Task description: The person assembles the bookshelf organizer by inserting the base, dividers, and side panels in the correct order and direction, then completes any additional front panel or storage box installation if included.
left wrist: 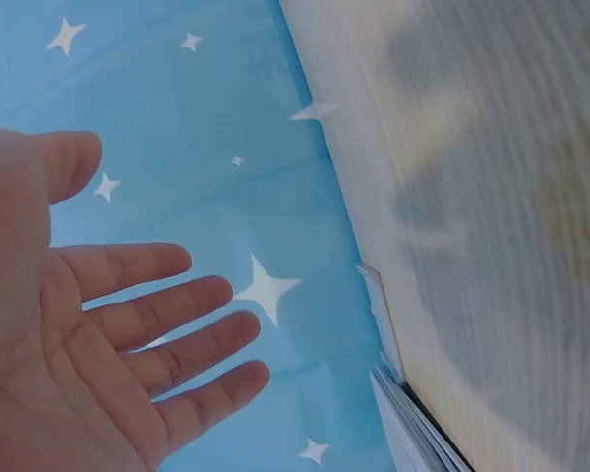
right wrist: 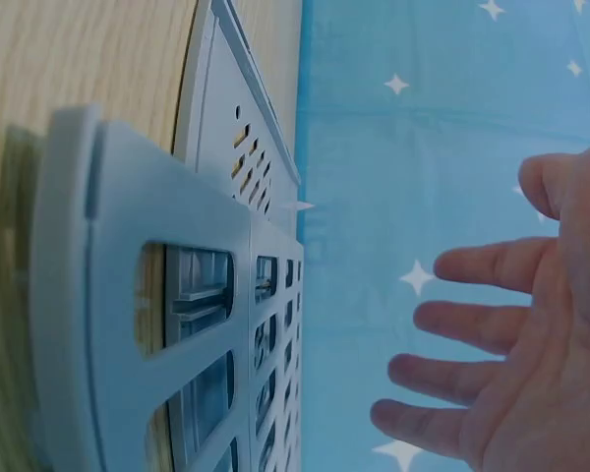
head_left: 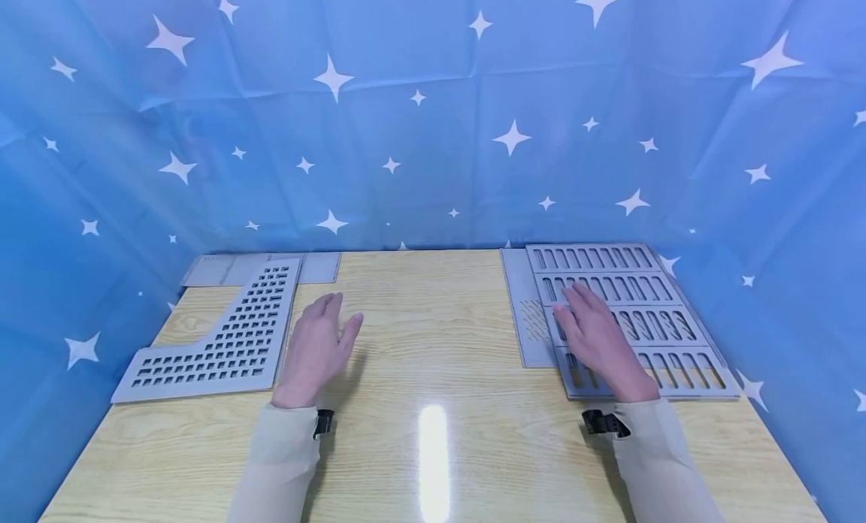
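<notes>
My left hand point(head_left: 313, 352) holds nothing, its fingers straight and thumb spread. It hovers at the right edge of a grey angled panel point(head_left: 174, 352) pierced by rows of small square holes. In the left wrist view, the palm point(left wrist: 69, 364) faces the camera with fingers apart. Over a grey slotted panel point(head_left: 683, 290) with four rows of long openings, my right hand point(head_left: 598, 341) is extended, also with nothing in it. The right wrist view has that hand's straight fingers point(right wrist: 452, 379) beside the slotted panel point(right wrist: 118, 206), whose raised edge runs toward the back.
A flat grey strip point(head_left: 319, 269) lies behind the angled panel at the back left. Another thin grey panel point(head_left: 517, 282), with small diagonal slits, sits under the slotted one. The wooden table point(head_left: 433, 335) backs onto a blue star-patterned cloth point(head_left: 406, 132).
</notes>
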